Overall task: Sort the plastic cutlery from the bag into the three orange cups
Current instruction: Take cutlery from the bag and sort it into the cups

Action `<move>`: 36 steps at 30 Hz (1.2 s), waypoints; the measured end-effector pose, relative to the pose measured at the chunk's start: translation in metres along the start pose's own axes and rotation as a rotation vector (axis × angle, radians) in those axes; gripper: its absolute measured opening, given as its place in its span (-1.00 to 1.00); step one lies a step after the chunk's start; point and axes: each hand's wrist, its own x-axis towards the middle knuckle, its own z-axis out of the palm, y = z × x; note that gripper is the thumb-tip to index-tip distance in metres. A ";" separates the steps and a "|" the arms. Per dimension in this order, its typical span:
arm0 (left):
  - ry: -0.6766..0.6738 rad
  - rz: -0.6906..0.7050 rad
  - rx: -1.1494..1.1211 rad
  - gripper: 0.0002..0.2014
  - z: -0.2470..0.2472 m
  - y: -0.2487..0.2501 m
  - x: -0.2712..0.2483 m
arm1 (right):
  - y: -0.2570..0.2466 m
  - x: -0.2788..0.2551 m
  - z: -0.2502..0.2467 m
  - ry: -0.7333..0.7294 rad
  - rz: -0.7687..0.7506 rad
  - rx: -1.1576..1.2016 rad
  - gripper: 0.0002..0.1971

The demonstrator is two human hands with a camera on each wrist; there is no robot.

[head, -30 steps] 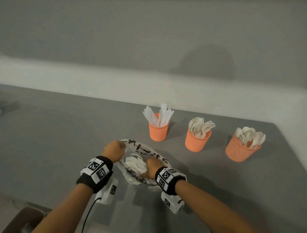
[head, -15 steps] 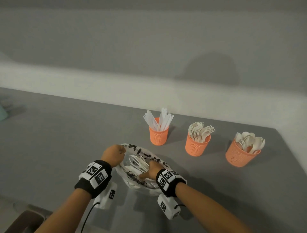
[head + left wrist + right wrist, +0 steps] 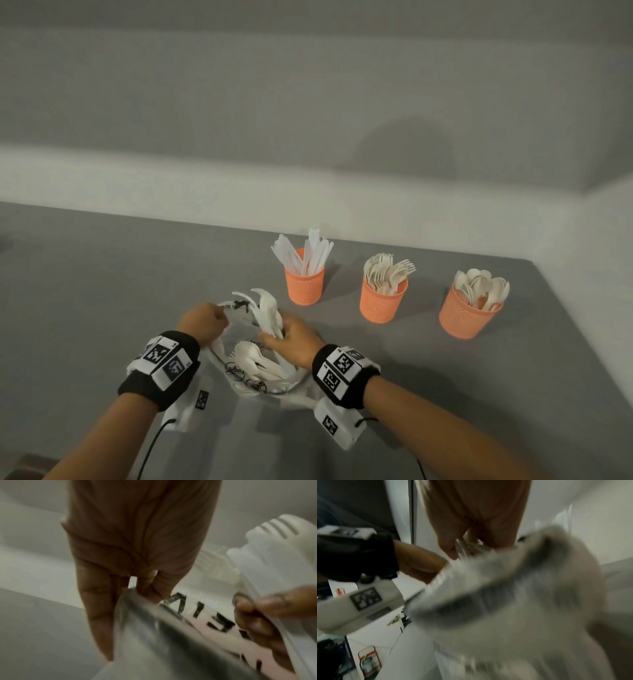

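A clear plastic bag (image 3: 246, 377) with black lettering lies on the grey table (image 3: 102, 291), white cutlery inside it. My left hand (image 3: 205, 322) pinches the bag's rim (image 3: 137, 597) at its left edge. My right hand (image 3: 291, 337) grips a bunch of white cutlery (image 3: 265, 308) lifted above the bag's mouth; its handles (image 3: 274, 561) show in the left wrist view. Three orange cups stand behind: the left cup (image 3: 305, 284) holds knives, the middle cup (image 3: 383, 301) forks, the right cup (image 3: 469, 315) spoons. The right wrist view is blurred.
A pale wall ledge (image 3: 308, 205) runs behind the table. The table's right edge (image 3: 582, 342) slants close past the spoon cup. Bare grey tabletop stretches to the left of the bag.
My right hand has closed on a bunch of cutlery and pulled it up out of the bag. The left hand has kept its hold on the rim.
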 end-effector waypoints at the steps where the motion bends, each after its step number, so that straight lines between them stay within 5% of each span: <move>1: -0.020 -0.002 -0.005 -0.74 -0.003 0.001 0.000 | -0.007 -0.002 -0.008 0.038 -0.025 0.073 -0.77; 3: -0.017 0.027 0.003 -0.76 -0.011 0.008 -0.003 | -0.020 -0.002 -0.025 0.140 -0.031 0.202 -0.89; 5: 0.119 0.104 -0.066 -0.77 -0.020 0.021 -0.007 | -0.029 0.000 -0.047 0.251 -0.007 0.336 -0.80; 7: 0.283 0.216 -0.270 -0.78 -0.025 0.039 -0.012 | -0.032 0.001 -0.069 0.347 0.021 0.449 -0.75; 9: 0.307 0.271 -0.551 -0.80 -0.026 0.064 -0.016 | -0.032 0.002 -0.091 0.433 0.018 0.505 -0.70; 14: -0.189 0.121 -1.238 -0.76 -0.001 0.126 -0.023 | -0.032 -0.003 -0.130 0.638 0.008 0.614 -0.71; 18: -0.623 -0.121 -1.429 -0.51 0.030 0.160 -0.018 | -0.032 -0.014 -0.147 0.719 -0.010 0.687 -0.75; 21: -0.802 -0.177 -1.555 -0.38 0.042 0.185 -0.021 | -0.027 -0.019 -0.151 0.757 -0.039 0.665 -0.76; 24: -0.883 -0.146 -1.700 -0.49 0.044 0.212 -0.030 | -0.013 -0.021 -0.148 0.803 -0.007 0.563 -0.83; 30: -0.906 -0.010 -1.452 -0.35 0.057 0.232 -0.032 | 0.008 -0.029 -0.149 0.899 0.050 0.614 -0.88; 36: -0.558 0.457 -1.044 -0.43 0.054 0.234 -0.020 | 0.023 -0.036 -0.148 0.842 0.153 0.466 -0.86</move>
